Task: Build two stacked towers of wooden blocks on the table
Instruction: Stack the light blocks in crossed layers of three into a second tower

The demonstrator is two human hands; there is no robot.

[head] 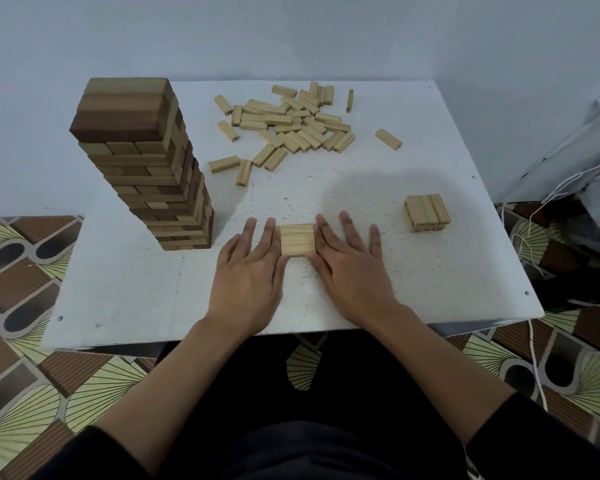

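At the desk's [125,292] near edge, we pressed flat left hand [248,271] and right hand [349,268], fingers straight, against a three-block layer [297,239]. Blocks looked light, stiff, easily scattered; squeeze from the sides, we judged.

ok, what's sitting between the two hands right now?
Head view: a row of three pale blocks lying side by side on the table, with straight fingers of the left hand and right hand against its sides.
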